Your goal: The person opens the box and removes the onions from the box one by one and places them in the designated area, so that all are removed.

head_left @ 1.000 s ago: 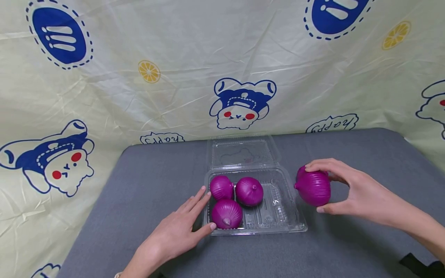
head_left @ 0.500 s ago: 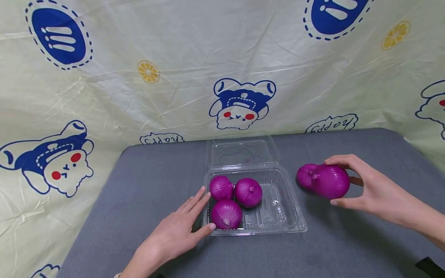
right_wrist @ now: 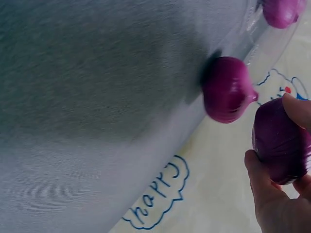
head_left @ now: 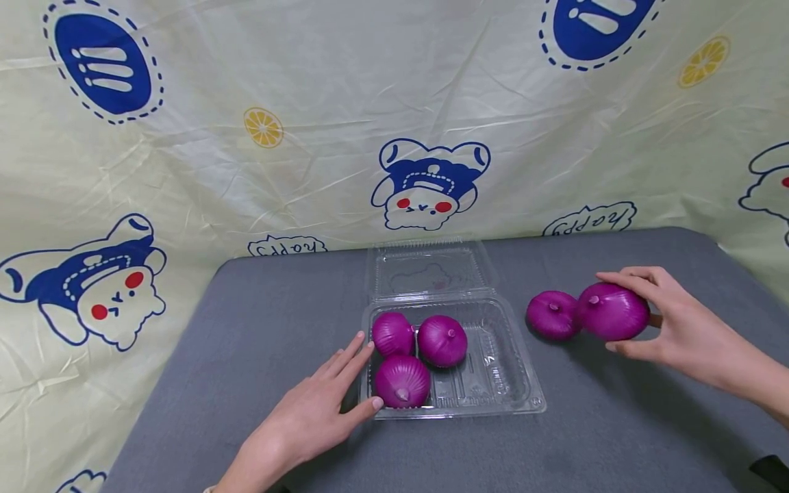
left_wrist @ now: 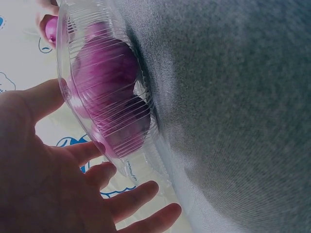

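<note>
My right hand (head_left: 684, 329) grips a purple onion (head_left: 613, 311) between thumb and fingers, raised over the table. Just left of it, a second onion (head_left: 553, 315) sits on the grey cloth, stem up. In the right wrist view a gap shows between the held onion (right_wrist: 281, 141) and the one on the table (right_wrist: 226, 90). My left hand (head_left: 311, 404) has its fingers spread, with fingertips right at the left rim of a clear plastic clamshell box (head_left: 493, 404). Three onions (head_left: 402, 381) lie in the box's left half; the left wrist view shows them through the ribbed wall (left_wrist: 104, 82).
The box's lid (head_left: 431, 268) lies folded back towards the rear edge of the grey table (head_left: 277, 301). Behind the table hangs a pale printed sheet (head_left: 320, 89). A black strap-like piece (head_left: 770, 469) shows near the right forearm.
My right hand has moved rightward, away from the box, with its onion. The onion on the table, mostly hidden behind the held one before, now shows fully. My left hand stays at the box.
</note>
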